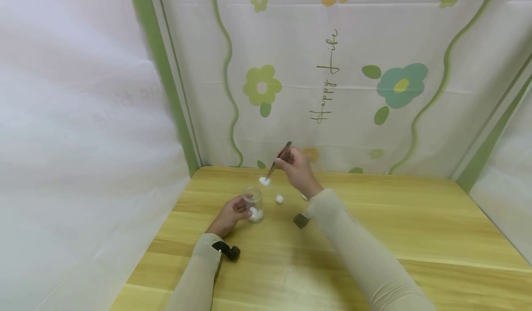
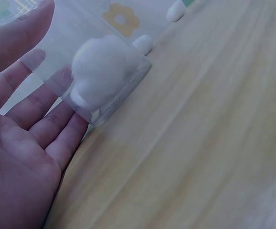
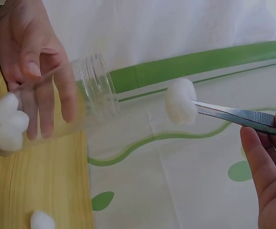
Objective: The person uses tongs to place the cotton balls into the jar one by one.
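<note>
My left hand point(image 1: 227, 217) holds a clear open-topped jar point(image 3: 61, 102) upright on the table, thumb on one side and fingers along the other. Several white cotton balls point(image 2: 102, 69) lie at the bottom of the jar. Between thumb and fingers, my right hand point(image 1: 299, 171) pinches metal tweezers point(image 3: 236, 113). Their tips grip another cotton ball point(image 3: 180, 101), which hangs in the air above the jar's rim, a short way beyond it in the head view.
A loose cotton ball point(image 1: 280, 199) lies on the wooden table point(image 1: 415, 218) to the right of the jar. Another cotton ball point(image 1: 305, 197) is partly hidden by the right wrist. Behind the table hangs a flowered curtain point(image 1: 291, 131), with a white sheet point(image 1: 83, 140) at the left.
</note>
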{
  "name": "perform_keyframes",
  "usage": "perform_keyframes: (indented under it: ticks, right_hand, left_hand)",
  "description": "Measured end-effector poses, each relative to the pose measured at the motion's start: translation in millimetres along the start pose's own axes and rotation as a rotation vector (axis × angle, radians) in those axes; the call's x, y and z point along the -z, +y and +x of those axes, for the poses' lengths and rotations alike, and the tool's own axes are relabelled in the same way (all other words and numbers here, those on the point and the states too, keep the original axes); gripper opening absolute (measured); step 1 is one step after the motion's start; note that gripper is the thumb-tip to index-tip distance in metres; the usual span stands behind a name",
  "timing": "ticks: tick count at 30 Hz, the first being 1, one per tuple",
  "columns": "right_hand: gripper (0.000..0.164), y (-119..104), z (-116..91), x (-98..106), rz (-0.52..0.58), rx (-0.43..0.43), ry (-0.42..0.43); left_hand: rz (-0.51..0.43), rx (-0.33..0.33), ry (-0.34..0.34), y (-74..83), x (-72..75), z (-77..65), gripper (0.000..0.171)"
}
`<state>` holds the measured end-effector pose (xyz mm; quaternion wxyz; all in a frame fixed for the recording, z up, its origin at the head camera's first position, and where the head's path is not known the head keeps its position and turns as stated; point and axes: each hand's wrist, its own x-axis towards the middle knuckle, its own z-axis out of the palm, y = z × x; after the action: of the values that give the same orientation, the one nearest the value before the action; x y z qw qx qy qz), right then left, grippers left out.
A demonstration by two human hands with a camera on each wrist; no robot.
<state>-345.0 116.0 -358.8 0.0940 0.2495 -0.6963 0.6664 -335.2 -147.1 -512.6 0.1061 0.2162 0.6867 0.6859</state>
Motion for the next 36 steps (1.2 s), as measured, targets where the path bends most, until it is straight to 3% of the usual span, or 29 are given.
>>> perform_keyframes:
  ticks: [10,18,26,30,36]
  right_hand:
    - [0.014,3,2,-14,0.000,0.039,-0.011]
    - [0.017,7,2,-24,0.016,-0.017,-0.016]
    - [0.015,-11,-8,-31,0.013,-0.022,-0.044]
    - [0.016,-6,-9,-32,-0.002,-0.026,-0.054]
    - [0.017,23,-3,-32,0.025,-0.035,-0.048]
  left_hand:
    - [-0.021,-0.020,-0.016,-1.9,1.2,1.0,0.056]
    - [-0.015,0.008,-0.001,-1.9,1.7,1.7,0.056]
    - [0.010,0.018,0.017,-4.4,2.3,1.8,0.054]
    - [0.008,0.009,0.013,-5.4,2.6,1.6,0.054]
    - [0.011,0.011,0.011,-5.2,2.4,2.0,0.055]
